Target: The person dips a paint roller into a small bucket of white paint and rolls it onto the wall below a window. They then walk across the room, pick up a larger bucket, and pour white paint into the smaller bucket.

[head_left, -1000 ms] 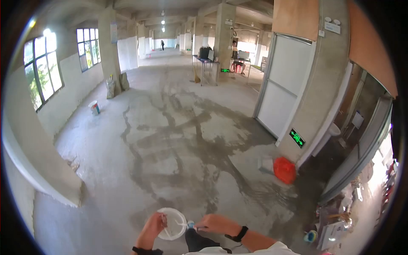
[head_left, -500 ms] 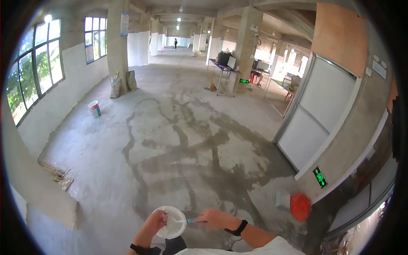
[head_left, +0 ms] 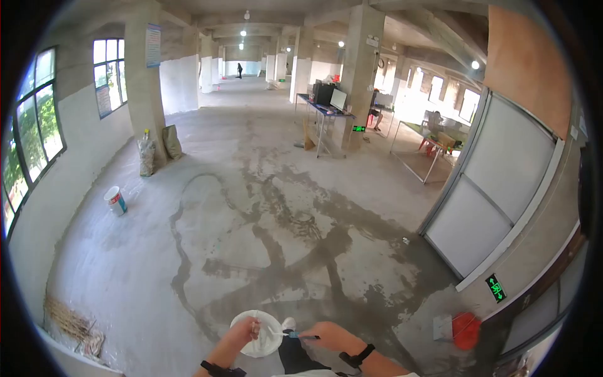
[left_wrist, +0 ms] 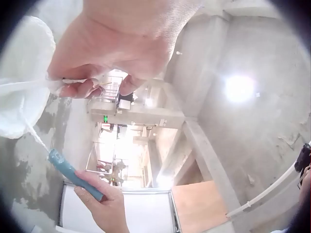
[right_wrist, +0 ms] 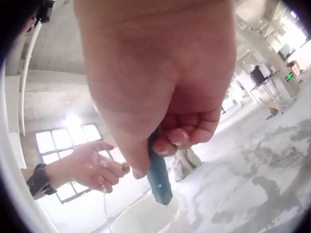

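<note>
In the head view a round white bucket (head_left: 271, 345) hangs low in front of the body. My left hand (head_left: 245, 330) is at its left rim, fingers curled round a thin white strip, seemingly the bucket's handle; the strip (left_wrist: 29, 86) runs over the opening in the left wrist view. On the other side, my right hand (head_left: 325, 334) grips a tool's blue handle (right_wrist: 159, 180), thumb and fingers wrapped round it. The tool's thin, whitish shaft (left_wrist: 35, 135) points into the bucket's mouth. What its far end touches cannot be told. White smears mark the fingers of both hands.
Wet dark patches (head_left: 326, 251) cover the floor ahead. A paint bucket (head_left: 115, 201) and sacks (head_left: 171, 142) stand left, with debris (head_left: 72, 323) by the wall. At right are a red bucket (head_left: 465, 331) and white door (head_left: 496, 182); a desk (head_left: 326, 108) stands farther off.
The head view has shifted: the paint bucket and desk appear nearer, and the red bucket lies lower and farther right. A white shoe shows beside the held bucket. Both hands keep their grips.
</note>
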Available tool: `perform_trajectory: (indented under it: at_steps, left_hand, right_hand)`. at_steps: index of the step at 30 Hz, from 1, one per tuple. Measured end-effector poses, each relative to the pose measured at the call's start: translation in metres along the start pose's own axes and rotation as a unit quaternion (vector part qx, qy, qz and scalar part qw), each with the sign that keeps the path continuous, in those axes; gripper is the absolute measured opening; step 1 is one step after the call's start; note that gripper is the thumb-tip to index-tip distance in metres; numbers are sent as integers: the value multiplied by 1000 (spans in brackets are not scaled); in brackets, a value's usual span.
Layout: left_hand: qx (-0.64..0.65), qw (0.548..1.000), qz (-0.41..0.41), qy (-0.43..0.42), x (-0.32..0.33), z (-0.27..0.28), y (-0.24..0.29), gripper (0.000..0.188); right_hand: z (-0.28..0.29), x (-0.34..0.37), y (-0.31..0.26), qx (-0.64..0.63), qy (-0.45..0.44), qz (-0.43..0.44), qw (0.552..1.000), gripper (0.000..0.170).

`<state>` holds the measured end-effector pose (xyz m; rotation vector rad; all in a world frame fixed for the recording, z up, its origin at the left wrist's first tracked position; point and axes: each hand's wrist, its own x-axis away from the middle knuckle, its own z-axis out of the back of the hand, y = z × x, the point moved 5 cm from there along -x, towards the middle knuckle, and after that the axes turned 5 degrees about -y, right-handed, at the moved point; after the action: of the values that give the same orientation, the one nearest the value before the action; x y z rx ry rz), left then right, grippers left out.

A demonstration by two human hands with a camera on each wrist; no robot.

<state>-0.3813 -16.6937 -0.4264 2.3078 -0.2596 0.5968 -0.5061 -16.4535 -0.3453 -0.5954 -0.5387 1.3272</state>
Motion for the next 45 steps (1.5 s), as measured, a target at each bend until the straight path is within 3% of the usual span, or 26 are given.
perform_trajectory:
  at_steps: [4, 9, 14, 18, 21, 30, 36, 38, 45]
  left_hand:
    - [-18, 999, 18, 38, -104, 40, 106, 18]
    - [-10, 999, 6, 45, -204, 55, 256, 16]
    - [-18, 999, -41, 19, -304, 80, 402, 22]
    - [-36, 999, -27, -13, -407, 134, 505, 23]
    - [-50, 998, -25, -37, -486, 170, 594, 21]
    - [-105, 993, 14, -51, -678, 232, 840, 18]
    - [-76, 997, 13, -13, -842, 308, 997, 21]
    - [-75, 997, 11, -1, -891, 322, 1047, 22]
    - [-16, 999, -46, 20, -1044, 361, 1270, 22]
  right_hand:
    - [49, -129, 105, 4, -12, 27, 1000, 25]
    - [160, -275, 163, 16, -9, 96, 995, 27]
    - [257, -413, 228, 56, -42, 62, 996, 24]
    - [310, -544, 302, 33, -49, 40, 997, 26]
    - [336, -645, 359, 88, -84, 5, 993, 29]
    - [479, -882, 454, -5, -44, -88, 995, 32]
    - [551, -1065, 593, -39, -38, -64, 996, 32]
    - [572, -1129, 643, -60, -36, -18, 997, 31]
    - [732, -1343, 735, -2, -41, 42, 998, 27]
